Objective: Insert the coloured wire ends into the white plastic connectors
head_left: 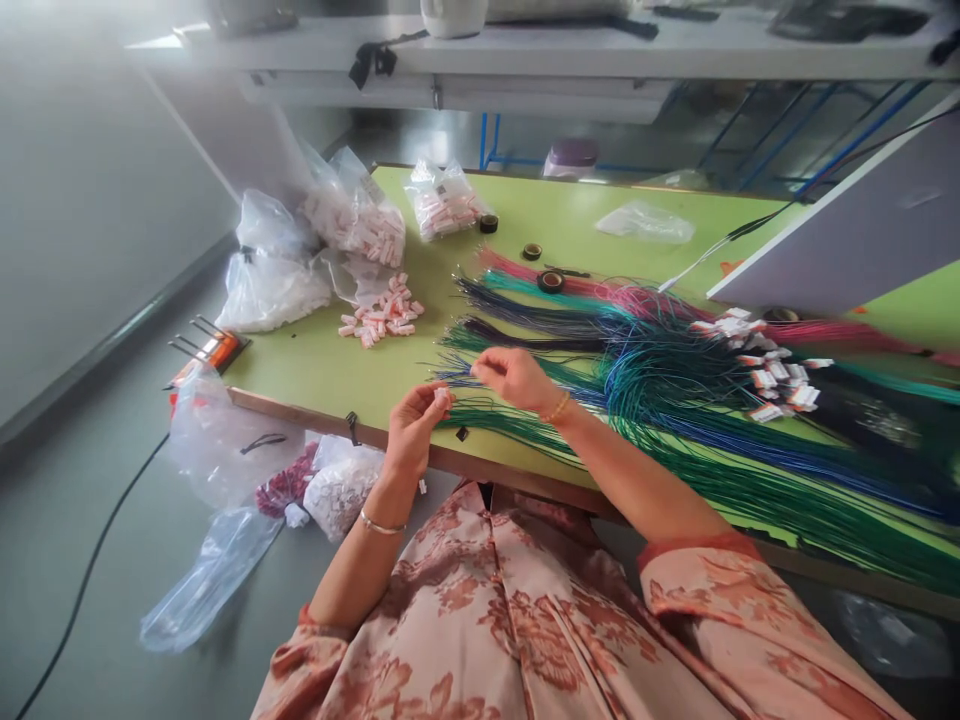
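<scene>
Close to the table's front edge, my left hand (414, 420) pinches a small white connector housing (442, 396) between thumb and fingers. My right hand (514, 378) is closed in a pinch just to the right of it, at the tips of the blue wires (454, 370). A blue wire appears to be between its fingertips, though the fingers partly hide it. Green wires (517, 425) run along the table below my right wrist. A loose pile of pink-and-white connector housings (384, 312) lies beyond my left hand.
Bags of housings (444, 200) stand at the back left. Dark wires (525, 318) and pink wires (517, 265) stretch rightward to a cluster of fitted white connectors (780, 375). Black tape rolls (551, 281) sit behind the wires. A white shelf (525, 55) spans the far side.
</scene>
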Demonstrator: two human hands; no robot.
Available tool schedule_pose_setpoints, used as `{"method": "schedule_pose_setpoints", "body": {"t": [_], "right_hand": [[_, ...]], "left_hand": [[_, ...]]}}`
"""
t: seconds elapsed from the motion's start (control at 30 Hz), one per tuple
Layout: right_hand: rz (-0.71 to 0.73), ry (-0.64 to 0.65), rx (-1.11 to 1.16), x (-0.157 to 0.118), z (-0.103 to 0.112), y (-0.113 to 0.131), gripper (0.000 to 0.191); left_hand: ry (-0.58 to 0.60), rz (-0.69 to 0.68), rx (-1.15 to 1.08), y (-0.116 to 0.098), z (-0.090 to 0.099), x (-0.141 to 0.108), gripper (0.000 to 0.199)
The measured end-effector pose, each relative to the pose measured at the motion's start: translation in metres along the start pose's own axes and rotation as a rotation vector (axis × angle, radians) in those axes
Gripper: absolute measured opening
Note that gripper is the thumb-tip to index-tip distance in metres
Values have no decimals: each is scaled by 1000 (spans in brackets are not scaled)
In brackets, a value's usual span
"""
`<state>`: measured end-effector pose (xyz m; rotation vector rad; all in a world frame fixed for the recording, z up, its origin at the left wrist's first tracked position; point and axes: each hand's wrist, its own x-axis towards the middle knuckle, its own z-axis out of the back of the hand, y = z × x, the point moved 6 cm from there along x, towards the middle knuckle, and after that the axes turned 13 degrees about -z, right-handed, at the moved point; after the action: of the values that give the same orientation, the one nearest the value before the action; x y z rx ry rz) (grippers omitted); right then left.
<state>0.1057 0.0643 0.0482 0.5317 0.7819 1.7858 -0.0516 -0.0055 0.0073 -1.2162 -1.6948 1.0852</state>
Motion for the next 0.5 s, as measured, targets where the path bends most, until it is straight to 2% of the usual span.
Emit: {"method": "schedule_pose_setpoints", "body": {"t": [0.1, 0.17, 0.27, 0.4, 0.5], "right_hand": [[-170, -88, -273, 34, 5, -19, 17], [-242, -81, -426, 50, -5, -27, 16], [-277, -73, -546, 63, -22, -31, 22], [-257, -75, -534, 64, -28, -32, 21], [-175, -81, -321, 58, -20, -27, 13]], "left_hand": [[-1, 43, -23, 3, 3, 4, 40], [4, 66, -37, 7, 4, 4, 41], [6, 83, -56, 12, 6, 3, 42], [3, 91, -79, 18, 9, 4, 41], [-8, 104, -109, 19, 8, 5, 38]]}}
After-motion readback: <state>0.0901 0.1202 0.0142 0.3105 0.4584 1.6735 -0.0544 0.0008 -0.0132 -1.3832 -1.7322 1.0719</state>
